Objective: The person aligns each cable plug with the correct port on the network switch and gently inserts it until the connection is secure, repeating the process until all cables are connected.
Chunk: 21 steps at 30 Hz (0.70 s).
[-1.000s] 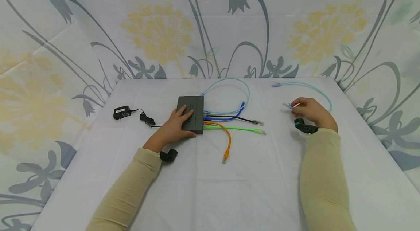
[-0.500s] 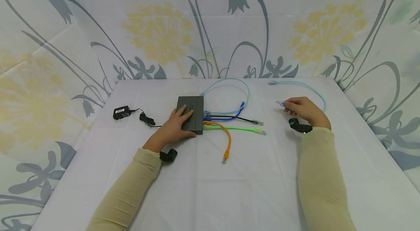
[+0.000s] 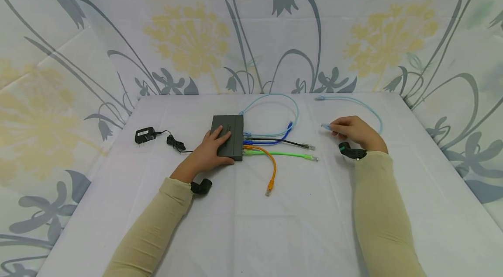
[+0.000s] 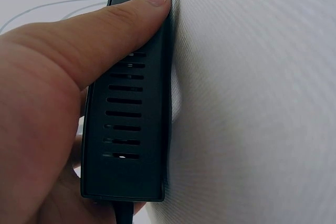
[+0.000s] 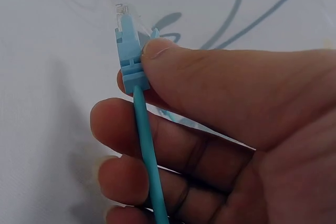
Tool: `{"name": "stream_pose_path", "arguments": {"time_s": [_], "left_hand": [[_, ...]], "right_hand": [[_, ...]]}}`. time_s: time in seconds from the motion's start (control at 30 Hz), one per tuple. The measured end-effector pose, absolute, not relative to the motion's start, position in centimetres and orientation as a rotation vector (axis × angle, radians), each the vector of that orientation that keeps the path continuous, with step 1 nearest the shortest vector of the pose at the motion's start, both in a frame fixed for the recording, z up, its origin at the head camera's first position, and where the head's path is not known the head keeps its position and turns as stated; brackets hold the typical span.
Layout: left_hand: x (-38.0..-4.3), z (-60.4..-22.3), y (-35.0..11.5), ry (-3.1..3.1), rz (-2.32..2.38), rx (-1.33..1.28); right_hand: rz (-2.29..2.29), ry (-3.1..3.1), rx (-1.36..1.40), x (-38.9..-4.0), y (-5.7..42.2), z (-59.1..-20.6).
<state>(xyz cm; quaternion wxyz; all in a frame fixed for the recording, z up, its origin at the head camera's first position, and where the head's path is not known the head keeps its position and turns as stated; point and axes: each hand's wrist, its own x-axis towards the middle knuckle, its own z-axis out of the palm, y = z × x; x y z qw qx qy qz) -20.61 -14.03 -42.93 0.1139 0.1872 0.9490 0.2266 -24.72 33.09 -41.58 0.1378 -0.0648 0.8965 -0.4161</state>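
Note:
In the head view my left hand (image 3: 206, 154) holds a dark grey network switch (image 3: 232, 122) on the table, fingers spread over its top. The left wrist view shows the thumb (image 4: 126, 17) pressed against the vented side (image 4: 128, 129). To the right, my right hand (image 3: 355, 130) pinches one plug (image 3: 325, 126) of a light blue network cable (image 3: 365, 105). That plug's clear tip (image 5: 122, 10) points away from the fingers, its cord crossing the palm. The cable's other plug (image 3: 320, 98) lies near the table's far edge.
Orange (image 3: 274, 167), green (image 3: 279, 153), black (image 3: 288, 142), dark blue (image 3: 290, 127) and another light blue cable (image 3: 292, 98) run from the switch's right side. A black power adapter (image 3: 146, 135) lies left, its bundled cord (image 3: 175, 143) leading toward the switch. Patterned cloth (image 3: 251, 28) hangs behind.
My right hand has moved left toward the switch with the pinched plug, and the cable's far end has slid left too. My left hand and the switch stay in place.

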Motion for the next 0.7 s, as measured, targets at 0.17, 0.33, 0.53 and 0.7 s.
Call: {"name": "stream_pose_path", "arguments": {"time_s": [0.17, 0.33, 0.53, 0.7], "left_hand": [[-20.6, -42.8, -14.0, 2.781, 0.665, 0.551], [-20.6, -42.9, -14.0, 2.783, 0.662, 0.553], [-20.7, -43.0, -14.0, 2.785, 0.659, 0.545], [-20.7, -43.0, -14.0, 2.789, 0.654, 0.549]], "right_hand": [[-1.234, 2.557, -0.197, -24.2, 31.8, -40.6], [-1.206, 2.556, -0.195, -23.6, 30.5, -39.5], [-1.182, 2.577, -0.217, -25.2, 31.2, -41.9], [-1.181, 2.584, -0.255, -25.3, 30.9, -42.0]]}}
